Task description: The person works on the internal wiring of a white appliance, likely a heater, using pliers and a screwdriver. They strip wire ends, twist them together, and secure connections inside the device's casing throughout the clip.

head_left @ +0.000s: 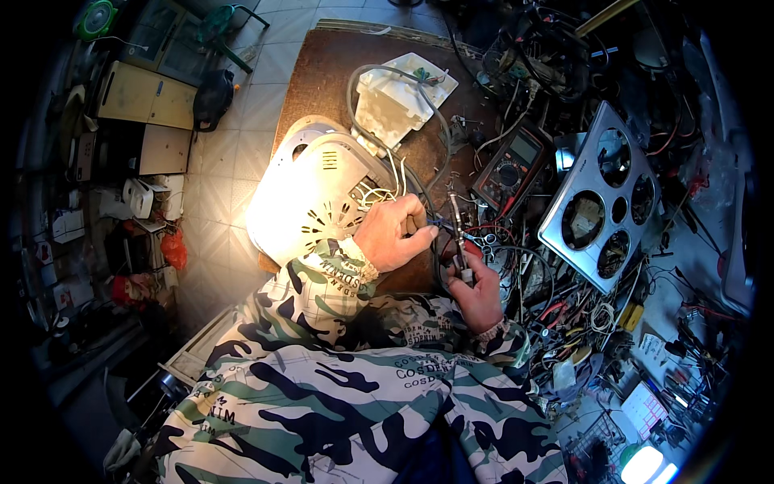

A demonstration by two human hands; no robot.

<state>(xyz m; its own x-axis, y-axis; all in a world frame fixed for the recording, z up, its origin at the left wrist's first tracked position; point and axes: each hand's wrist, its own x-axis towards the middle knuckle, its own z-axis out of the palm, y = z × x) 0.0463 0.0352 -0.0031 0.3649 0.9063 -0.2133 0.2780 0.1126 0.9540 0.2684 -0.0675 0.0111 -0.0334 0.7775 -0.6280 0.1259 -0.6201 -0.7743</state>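
Note:
My left hand point(393, 235) is closed, with thumb and curled index finger close together beside a dark cable point(436, 256). What it pinches, if anything, is too small to make out. My right hand point(477, 292) grips a slim rod-shaped tool with a metal shaft point(458, 219), pointing away from me. Left of my hands lies a brightly lit white appliance housing point(294, 206) with fan-shaped slots; pale wires point(377, 194) come out of an opening in it. Beyond it sits an off-white plastic cover point(395, 105), with a grey cable looping around it.
A multimeter point(513, 165) lies at the right on the brown wooden table point(318, 77). Nearby, a metal panel with round holes point(571, 185) leans over heaped wires and tools. A lit lamp point(645, 466) is at the lower right. Cabinets point(137, 97) stand left across the tiled floor.

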